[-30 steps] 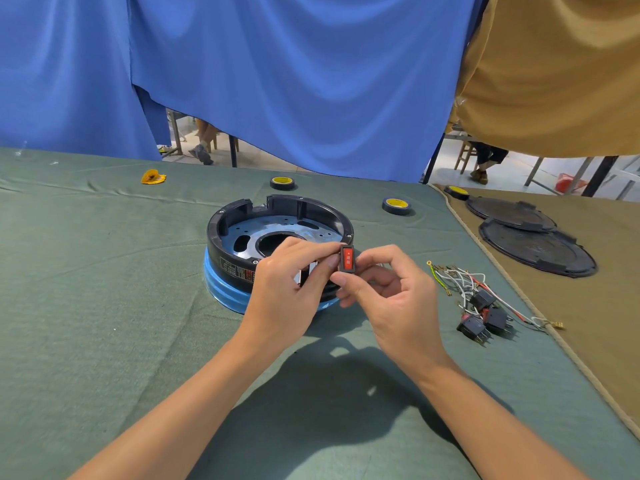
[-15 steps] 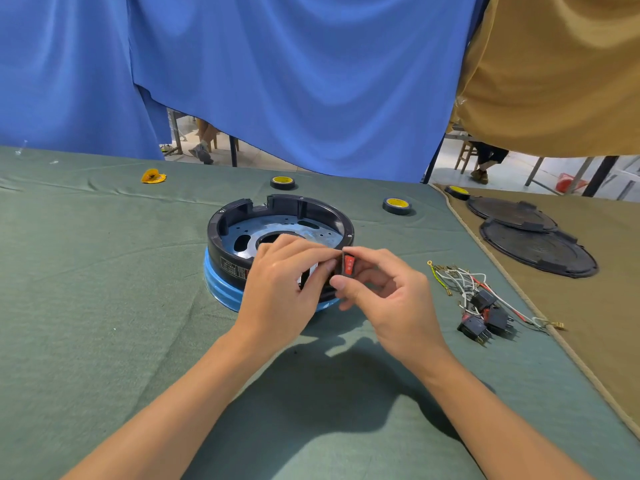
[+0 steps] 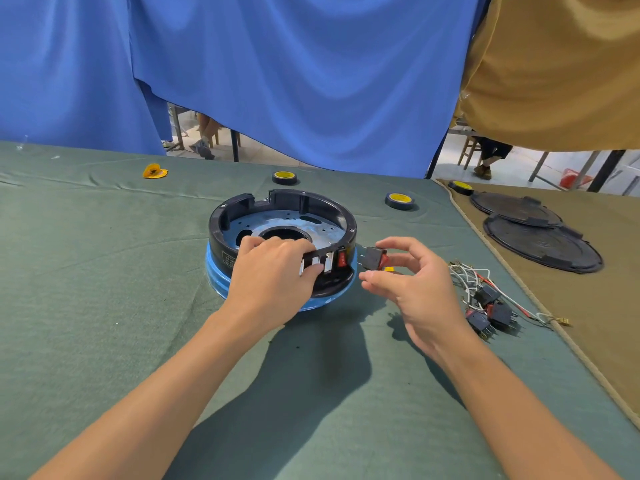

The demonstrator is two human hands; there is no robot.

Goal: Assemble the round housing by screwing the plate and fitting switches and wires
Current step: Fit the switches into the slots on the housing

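The round black housing (image 3: pixel 221 216) sits on a blue base in the middle of the green cloth, with a metal plate (image 3: pixel 322 228) inside it. My left hand (image 3: pixel 273 275) grips its near rim, fingers curled over the edge and thumb on the front wall beside open slots. A red rocker switch (image 3: pixel 342 260) sits in the rightmost slot. Just right of the housing, my right hand (image 3: pixel 419 289) pinches a second black switch with a red rocker (image 3: pixel 375 258) between forefinger and thumb, its pins pointing at the housing. Several loose switches (image 3: pixel 490 308) and wires (image 3: pixel 474 275) lie further right.
Two rolls of black tape with yellow cores (image 3: pixel 284 177) (image 3: pixel 399 200) lie behind the housing, and a third (image 3: pixel 460 186) on the brown cloth. Two black round lids (image 3: pixel 543 242) lie at the right. A yellow scrap (image 3: pixel 154 171) is far left. Blue and tan cloths hang behind.
Both hands held one switch together at the housing's near wall. Now a red switch sits in the slot, my left hand grips the rim, and my right hand has pulled right with a switch.
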